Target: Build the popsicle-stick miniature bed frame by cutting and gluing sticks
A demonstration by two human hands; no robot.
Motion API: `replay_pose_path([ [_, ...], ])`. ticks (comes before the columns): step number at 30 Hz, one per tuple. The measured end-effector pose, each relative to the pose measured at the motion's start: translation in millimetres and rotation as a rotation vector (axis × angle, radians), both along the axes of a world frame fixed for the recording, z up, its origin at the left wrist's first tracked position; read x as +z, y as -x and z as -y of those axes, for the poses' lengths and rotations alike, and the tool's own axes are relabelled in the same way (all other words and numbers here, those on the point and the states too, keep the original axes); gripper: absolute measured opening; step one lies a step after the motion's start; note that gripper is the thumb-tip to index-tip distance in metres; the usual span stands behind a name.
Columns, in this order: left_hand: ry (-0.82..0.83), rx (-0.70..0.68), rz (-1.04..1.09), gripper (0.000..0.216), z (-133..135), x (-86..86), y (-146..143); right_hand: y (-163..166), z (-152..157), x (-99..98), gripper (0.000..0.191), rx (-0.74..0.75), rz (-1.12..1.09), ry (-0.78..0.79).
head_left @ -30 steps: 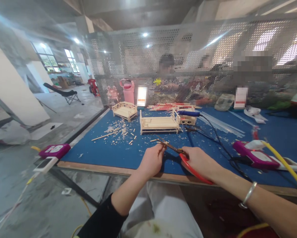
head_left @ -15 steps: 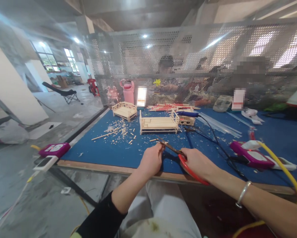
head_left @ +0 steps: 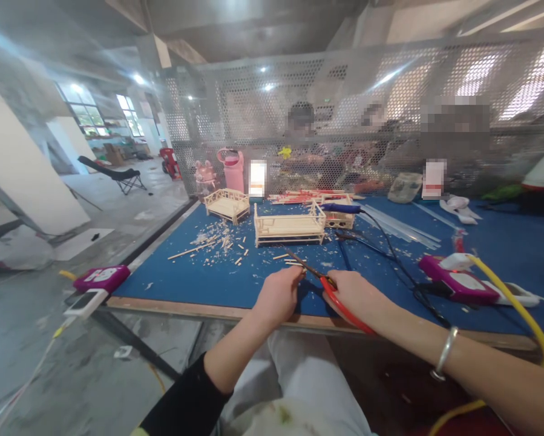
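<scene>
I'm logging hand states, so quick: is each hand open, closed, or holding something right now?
Left hand: closed in a pinch; anything it holds is too small to make out.
Right hand: closed, holding the red-handled scissors.

Grey floor (head_left: 36, 309) — bright windows (head_left: 85, 116)

Left hand (head_left: 278, 295) near right hand (head_left: 354, 295) (both curled)

Tabletop (head_left: 176, 281) open near-left, scissors (head_left: 327, 286), bench (head_left: 290, 227) ahead
</scene>
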State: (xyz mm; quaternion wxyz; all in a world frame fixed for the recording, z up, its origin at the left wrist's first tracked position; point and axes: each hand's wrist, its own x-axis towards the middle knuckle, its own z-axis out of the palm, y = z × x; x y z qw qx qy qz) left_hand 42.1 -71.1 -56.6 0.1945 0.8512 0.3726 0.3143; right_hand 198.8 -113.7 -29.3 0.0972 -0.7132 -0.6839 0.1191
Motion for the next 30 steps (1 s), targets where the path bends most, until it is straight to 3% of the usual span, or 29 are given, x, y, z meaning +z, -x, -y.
replay_pose_path([
  [3, 0.057, 0.076, 0.056, 0.025, -1.8, 0.0, -0.4, -1.8, -6.2, 0.1, 0.015, 0.003, -0.058, -0.002],
  [5, 0.189, 0.115, 0.188, 0.029, -3.6, 1.2, -0.1, -2.9, -5.8, 7.2, 0.018, 0.001, -0.159, -0.014],
  [8, 0.476, 0.028, 0.469, 0.032, -5.0, 4.0, 1.7, -0.5, -1.8, 18.6, 0.027, -0.023, -0.447, 0.011],
  [10, 0.567, -0.050, 0.587, 0.034, -4.7, 5.7, 3.2, 4.8, -0.5, 20.9, 0.030, -0.065, -0.706, 0.069],
  [15, 0.486, -0.175, 0.641, 0.038, -3.2, 7.2, 6.2, 27.9, -7.9, 9.4, 0.012, -0.133, -1.313, 0.169],
  [18, 0.444, -0.190, 0.639, 0.036, -2.2, 6.7, 7.8, 38.0, -14.6, 3.6, 0.014, -0.127, -1.478, 0.100],
  [21, 0.360, -0.102, 0.656, 0.031, -0.8, 4.5, 8.3, 37.0, -19.4, 2.6, 0.021, -0.143, -1.488, 0.026],
  [23, 0.388, -0.011, 0.661, 0.030, -0.3, 1.9, 7.2, 30.7, -21.6, 3.8, 0.025, -0.145, -1.402, -0.040],
  [27, 0.503, 0.061, 0.596, 0.027, 0.7, -1.5, 1.9, 15.5, -22.8, 9.9, 0.018, -0.010, -1.010, -0.195],
  [30, 0.382, -0.026, 0.463, 0.021, 4.0, 0.5, -1.2, 11.2, -20.9, 16.4, 0.009, 0.123, -0.699, -0.260],
])
